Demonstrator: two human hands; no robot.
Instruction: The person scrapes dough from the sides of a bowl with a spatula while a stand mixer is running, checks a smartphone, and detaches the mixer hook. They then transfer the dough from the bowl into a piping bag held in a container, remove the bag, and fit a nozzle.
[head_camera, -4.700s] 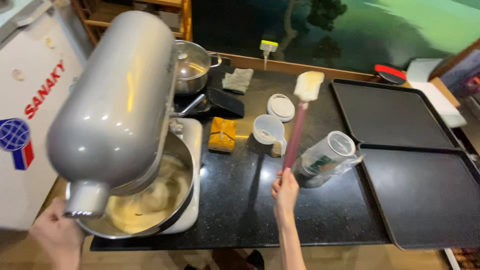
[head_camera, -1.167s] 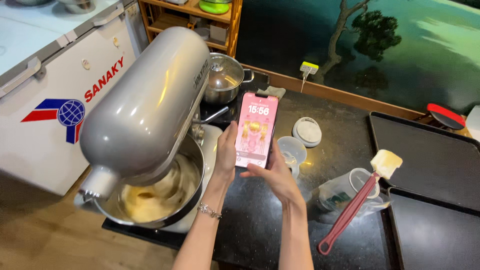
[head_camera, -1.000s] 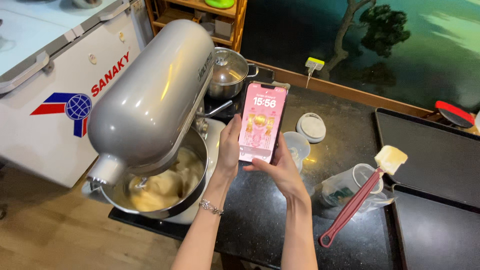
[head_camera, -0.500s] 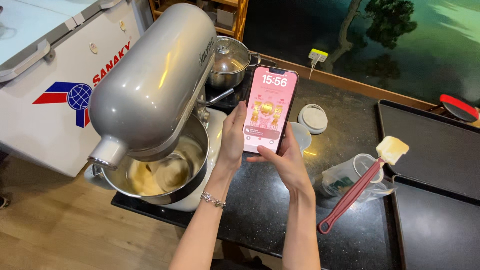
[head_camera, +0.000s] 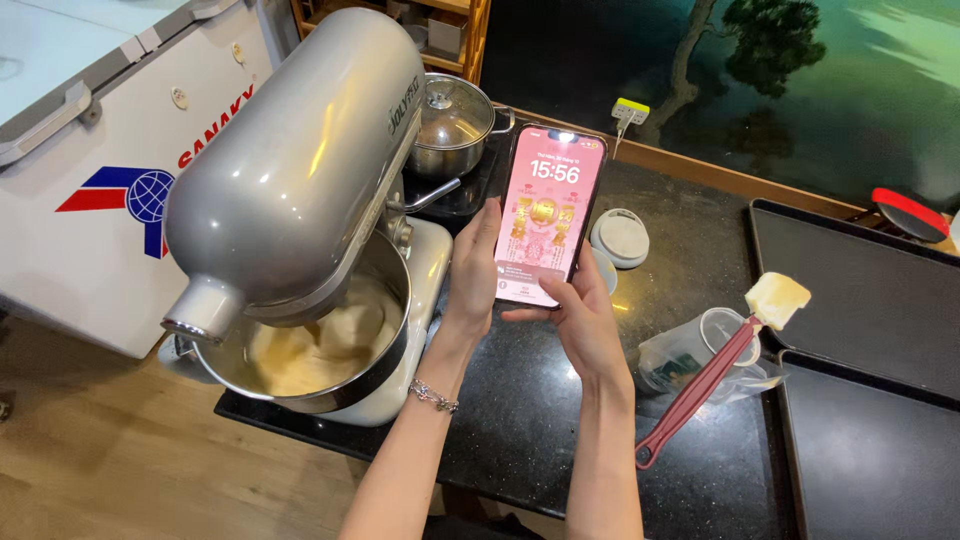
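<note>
Both hands hold up a pink smartphone with a lit screen (head_camera: 548, 215) above the black stone counter (head_camera: 530, 400). The left hand (head_camera: 473, 262) grips the phone's left edge, with its fingers curled around the back and its thumb along the side. The right hand (head_camera: 583, 322) cups the phone from below, and its thumb rests across the bottom of the screen. The phone is tilted up toward the camera. Just to the left of the hands stands a big grey metal stand mixer (head_camera: 290, 160), and its shiny steel bowl (head_camera: 330, 350) holds pale, creamy batter (head_camera: 310, 340). Behind the mixer sits a steel pot with a glass lid (head_camera: 450, 125). A round white lid (head_camera: 620, 238) lies on the counter just behind the phone. To the right, a red-handled spatula with a cream blade (head_camera: 715, 375) leans on a clear plastic cup (head_camera: 700, 355) that may be lying on its side, though that is hard to tell. Two dark flat baking trays (head_camera: 860, 300) lie at the far right. A white chest freezer (head_camera: 100, 150) stands at the left.
</note>
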